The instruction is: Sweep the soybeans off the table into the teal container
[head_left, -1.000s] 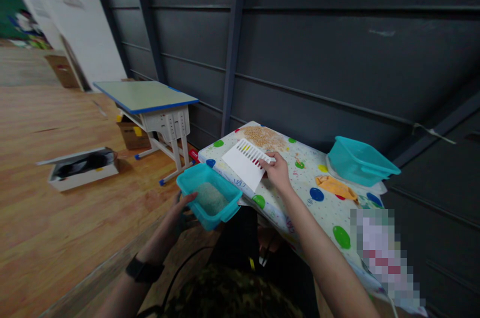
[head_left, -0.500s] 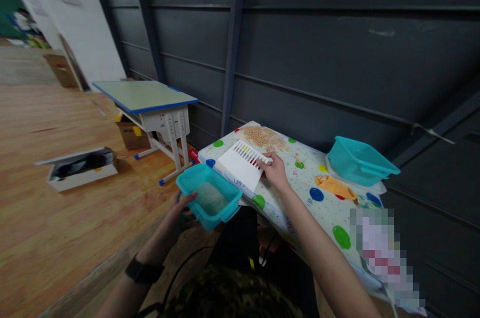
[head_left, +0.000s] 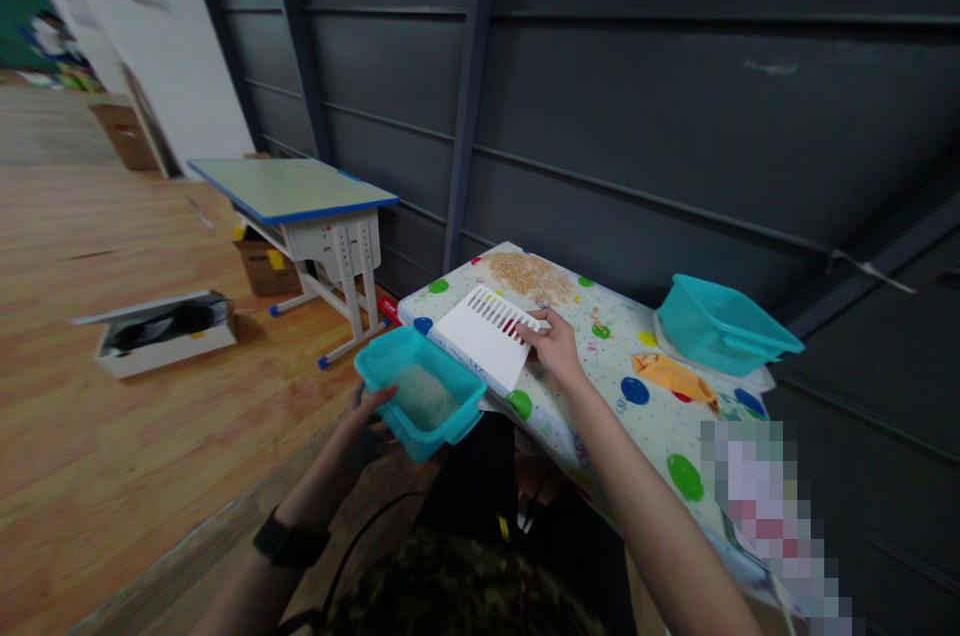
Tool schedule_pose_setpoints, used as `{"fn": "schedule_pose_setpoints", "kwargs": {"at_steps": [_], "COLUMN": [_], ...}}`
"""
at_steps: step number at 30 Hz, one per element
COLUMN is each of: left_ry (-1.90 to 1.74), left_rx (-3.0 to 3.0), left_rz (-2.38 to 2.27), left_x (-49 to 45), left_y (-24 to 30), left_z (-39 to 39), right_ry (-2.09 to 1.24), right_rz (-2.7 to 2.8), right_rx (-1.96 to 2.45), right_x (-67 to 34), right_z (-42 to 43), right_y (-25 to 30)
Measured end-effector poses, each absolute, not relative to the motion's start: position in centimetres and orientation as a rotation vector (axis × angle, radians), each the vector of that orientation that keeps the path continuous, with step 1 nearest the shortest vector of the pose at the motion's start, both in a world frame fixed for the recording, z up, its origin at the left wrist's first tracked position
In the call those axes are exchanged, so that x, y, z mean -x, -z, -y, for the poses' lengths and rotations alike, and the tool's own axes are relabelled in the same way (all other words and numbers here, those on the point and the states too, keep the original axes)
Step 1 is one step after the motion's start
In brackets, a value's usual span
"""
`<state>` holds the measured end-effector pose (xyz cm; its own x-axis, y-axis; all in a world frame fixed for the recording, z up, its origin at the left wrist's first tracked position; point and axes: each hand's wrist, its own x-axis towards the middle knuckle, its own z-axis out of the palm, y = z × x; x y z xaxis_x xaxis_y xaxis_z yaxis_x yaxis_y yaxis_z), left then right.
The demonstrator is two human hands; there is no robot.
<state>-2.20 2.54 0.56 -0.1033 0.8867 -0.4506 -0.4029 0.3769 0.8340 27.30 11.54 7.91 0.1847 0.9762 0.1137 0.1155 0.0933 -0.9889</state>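
My left hand (head_left: 369, 426) is closed on the side of a turquoise plastic bin (head_left: 409, 348), its thumb over the rim. The bin hangs tilted just off the table's near-left edge, with whitish, rice-like grains (head_left: 426, 398) inside. My right hand (head_left: 553, 346) pinches the right end of a white slotted plate (head_left: 480, 338), whose row of slots faces the far side. This plate lies on or just above the tabletop beside the bin. Beyond it, tan grains or beans (head_left: 521, 274) are spread in a loose patch on the balloon-print tablecloth (head_left: 592, 386).
Farther right on the table are another turquoise bin (head_left: 712, 326) and an orange cloth (head_left: 675, 376). A dark panelled wall (head_left: 637, 136) rises behind. Left of the table stand a school desk (head_left: 292, 188), a cardboard box (head_left: 262, 261) and an open white box (head_left: 165, 341) on the floor.
The slotted plate has shifted very slightly toward the table's near edge with my right hand. My left hand and the bin look the same.
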Motion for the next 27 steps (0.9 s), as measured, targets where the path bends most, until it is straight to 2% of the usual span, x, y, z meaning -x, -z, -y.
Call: {"fn": "schedule_pose_setpoints", "kwargs": {"at_steps": [5,11,21,27], "left_ry": [-1.170,-1.156,-1.132,-1.128], "left_rx": [-0.464,-0.500,-0.468,-0.468], "left_rz": [-1.281,-1.240,-1.274,-1.269], "left_x": [2.3,2.5,2.9,3.1], "left_y": [-0.3,-0.3,0.2,0.6], "left_z": [-2.7,-2.5,-2.9,-3.1], "right_ry": [-0.966,-0.605,0.024,0.132], "right_rz": [1.161,1.009,1.540,1.832], "right_rx": [1.252,1.372,1.592,1.640], "right_x": [-28.0,-32.1,-32.0,-29.8], "right_z": [-11.4,-13.8,-16.6,-16.9], "right_y": [-8.7,-9.4,-10.9,-10.0]}}
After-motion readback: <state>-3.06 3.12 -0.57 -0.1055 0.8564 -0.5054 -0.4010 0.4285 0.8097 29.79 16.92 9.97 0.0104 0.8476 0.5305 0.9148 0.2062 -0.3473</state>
